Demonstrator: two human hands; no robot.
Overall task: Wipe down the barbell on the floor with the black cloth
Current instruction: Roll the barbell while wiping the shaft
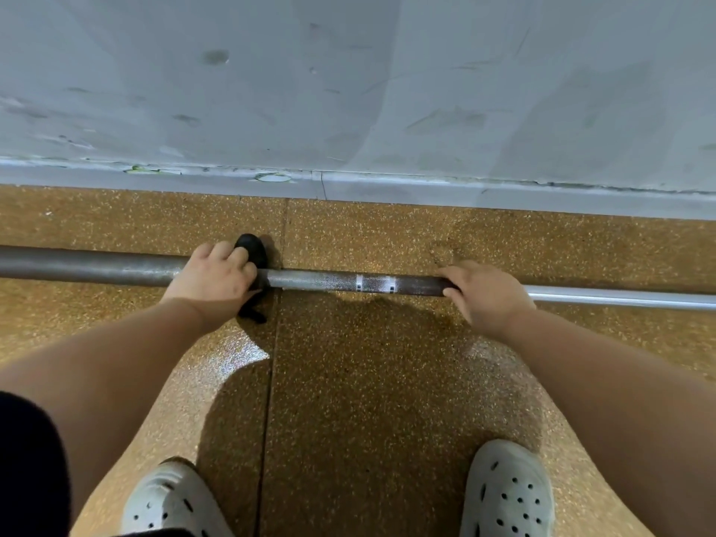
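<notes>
A long metal barbell (pixel 348 282) lies across the floor from left to right, its middle dark and knurled, its right end smooth and shiny. My left hand (pixel 215 275) grips a black cloth (pixel 253 248) wrapped round the bar left of centre; bits of cloth stick out above and below my fingers. My right hand (pixel 484 292) holds the bar further right, fingers curled over its top and thumb against its near side.
A grey scuffed wall with a baseboard (pixel 387 188) runs just behind the bar. The floor (pixel 368 381) is speckled brown rubber with a seam down the middle. My two feet in grey perforated clogs (pixel 507 494) stand at the bottom.
</notes>
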